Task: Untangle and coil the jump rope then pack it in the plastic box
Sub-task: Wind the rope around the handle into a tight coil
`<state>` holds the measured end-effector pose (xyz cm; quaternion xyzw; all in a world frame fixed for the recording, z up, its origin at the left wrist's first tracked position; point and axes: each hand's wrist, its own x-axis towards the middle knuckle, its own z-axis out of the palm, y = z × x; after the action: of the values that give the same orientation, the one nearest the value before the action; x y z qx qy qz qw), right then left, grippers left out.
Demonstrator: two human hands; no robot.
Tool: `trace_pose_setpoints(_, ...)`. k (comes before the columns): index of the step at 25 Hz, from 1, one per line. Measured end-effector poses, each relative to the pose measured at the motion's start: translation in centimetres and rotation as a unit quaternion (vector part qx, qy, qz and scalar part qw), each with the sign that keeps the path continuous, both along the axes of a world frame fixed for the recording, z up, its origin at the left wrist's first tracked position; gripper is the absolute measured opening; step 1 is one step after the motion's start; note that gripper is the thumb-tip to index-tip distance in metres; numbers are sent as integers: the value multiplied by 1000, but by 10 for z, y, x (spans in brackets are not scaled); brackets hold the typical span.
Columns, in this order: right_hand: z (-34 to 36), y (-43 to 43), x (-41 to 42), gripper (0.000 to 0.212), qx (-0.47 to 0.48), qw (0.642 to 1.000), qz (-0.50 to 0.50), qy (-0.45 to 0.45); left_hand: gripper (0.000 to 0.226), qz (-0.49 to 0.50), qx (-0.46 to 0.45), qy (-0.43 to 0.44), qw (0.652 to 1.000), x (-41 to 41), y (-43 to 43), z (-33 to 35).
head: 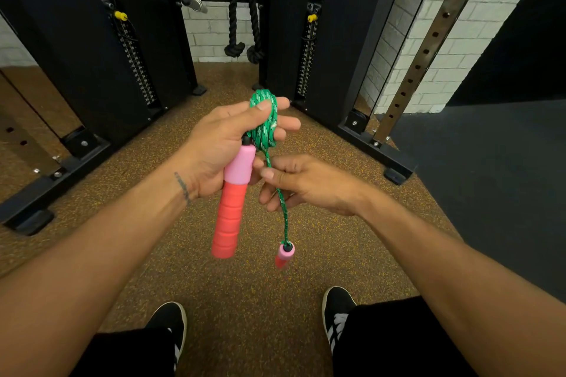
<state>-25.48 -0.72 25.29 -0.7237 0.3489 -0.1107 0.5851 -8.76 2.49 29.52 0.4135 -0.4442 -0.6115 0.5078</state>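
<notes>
The green jump rope (266,119) is wound in a small coil over the fingers of my left hand (223,144), with my thumb pressing on its top. That hand also grips one pink and red handle (231,208), which points down. A short free length of rope runs down through my right hand (301,182), pinched between thumb and fingers. The second handle (284,254) dangles below on that length. No plastic box is in view.
I stand on a brown speckled rubber floor (214,278); my two black shoes show at the bottom. Black cable-machine towers (92,55) stand ahead left and right, with a black rope attachment (243,30) hanging between them. A dark mat (490,187) lies to the right.
</notes>
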Motion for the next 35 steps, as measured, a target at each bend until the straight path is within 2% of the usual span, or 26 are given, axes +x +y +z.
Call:
trace_pose_setpoints(3, 1, 6, 3, 21, -8, 999, 33, 29, 36, 17, -5, -48, 999, 5, -3, 0)
trace_pose_setpoints(9, 8, 3, -2, 28, 5, 999, 21, 38, 49, -14, 2, -103, 995, 9, -2, -1)
trace_pose_setpoints(15, 21, 1, -13, 21, 4, 999, 41, 17, 50, -50, 1, -155, 987, 8, -3, -4)
trace_pose_setpoints(20, 26, -1, -22, 22, 14, 997, 74, 3, 43, 2, 52, -43, 998, 14, -5, 3)
trace_pose_setpoints(23, 25, 1, -19, 22, 3, 995, 101, 27, 62, 22, 97, 55, 994, 18, -7, 8)
trace_pose_setpoints(26, 23, -1, -18, 25, 0, 993, 101, 57, 70, 33, 120, 147, 981, 28, -9, 10)
trace_pose_setpoints(28, 21, -3, -16, 27, -7, 994, 95, 61, 63, 34, 114, 109, 987, 32, -8, 12)
trace_pose_setpoints(32, 24, -1, -15, 24, -24, 995, 87, 49, 33, -14, 73, -112, 991, 24, 0, 4)
trace_pose_setpoints(35, 29, 0, -19, 16, -48, 996, 61, 34, 42, -92, 60, -191, 975, 18, 1, -3)
